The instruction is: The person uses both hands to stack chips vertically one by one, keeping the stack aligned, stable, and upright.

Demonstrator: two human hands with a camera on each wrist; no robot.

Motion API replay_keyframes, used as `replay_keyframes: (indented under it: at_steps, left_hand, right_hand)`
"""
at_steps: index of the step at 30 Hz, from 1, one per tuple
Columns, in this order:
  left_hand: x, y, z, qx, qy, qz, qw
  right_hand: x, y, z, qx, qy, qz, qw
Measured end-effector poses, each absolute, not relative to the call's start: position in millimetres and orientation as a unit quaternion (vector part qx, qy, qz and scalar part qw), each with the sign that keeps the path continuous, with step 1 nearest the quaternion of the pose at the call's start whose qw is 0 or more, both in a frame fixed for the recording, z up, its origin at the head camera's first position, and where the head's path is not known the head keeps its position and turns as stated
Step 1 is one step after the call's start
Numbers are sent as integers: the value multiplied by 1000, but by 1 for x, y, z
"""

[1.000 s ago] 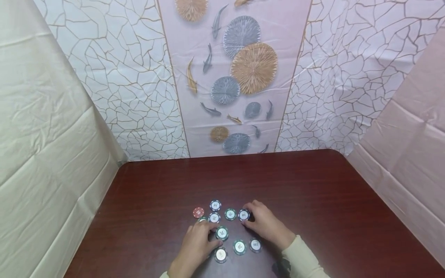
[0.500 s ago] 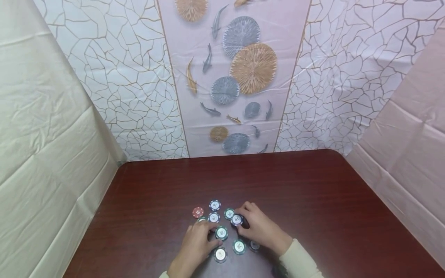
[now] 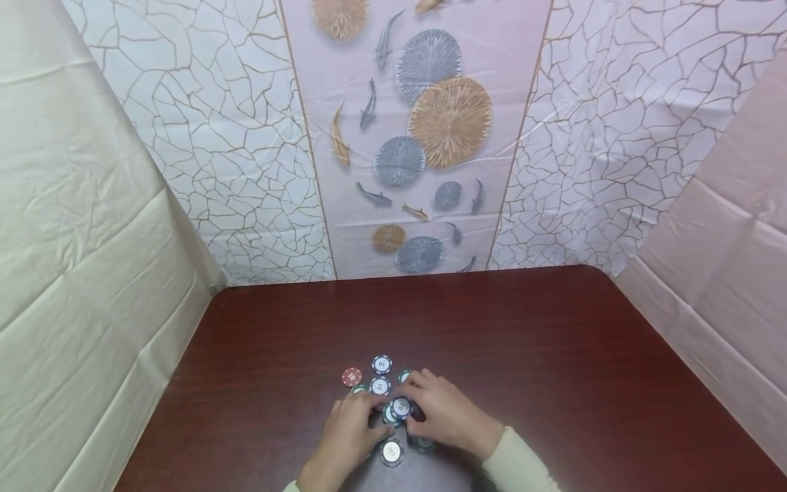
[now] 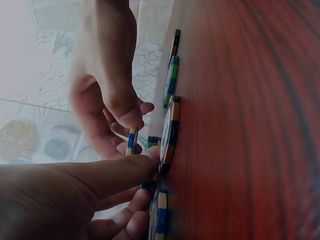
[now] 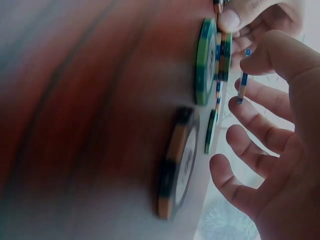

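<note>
My right hand [image 3: 451, 418] pinches a dark blue and white poker chip [image 3: 402, 408] marked 10 between thumb and fingers. In the right wrist view that chip [image 5: 243, 85] is edge-on, raised off the table. Just beneath, in the head view, it overlaps a green-edged poker chip [image 3: 388, 415]. My left hand [image 3: 349, 427] holds this green chip at its sides, thumb near and fingers far. The right wrist view shows more than one layer in the low stack [image 5: 226, 57] by the left thumb. Close to that thumb lies a black-edged chip [image 3: 391, 452].
Left and beyond the hands lie a red chip [image 3: 352, 376], two dark blue chips [image 3: 381, 364] and a partly covered green chip [image 3: 359, 389]. Another green chip [image 3: 403, 376] shows behind the right fingers, and one more [image 3: 424, 445] under that hand. Patterned cloth [image 3: 418, 205] hangs behind the table [image 3: 295, 328].
My right hand has carried the dark blue chip left and nearer, from beside the far green chip to over the one in my left hand. The left hand has stayed put.
</note>
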State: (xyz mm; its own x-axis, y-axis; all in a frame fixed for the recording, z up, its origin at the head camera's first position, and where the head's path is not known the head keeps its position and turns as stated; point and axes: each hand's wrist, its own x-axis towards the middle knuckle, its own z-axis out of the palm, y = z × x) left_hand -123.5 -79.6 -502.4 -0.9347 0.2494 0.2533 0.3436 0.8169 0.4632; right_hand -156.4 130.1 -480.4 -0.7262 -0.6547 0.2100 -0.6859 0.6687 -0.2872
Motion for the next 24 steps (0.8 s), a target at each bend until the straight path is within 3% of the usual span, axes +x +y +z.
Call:
replay_keyframes:
  at_steps: [24]
  left_hand:
    - [-124, -78, -503, -147, -952, -253, 89]
  right_hand:
    - [-154, 121, -488, 360, -915, 178, 28]
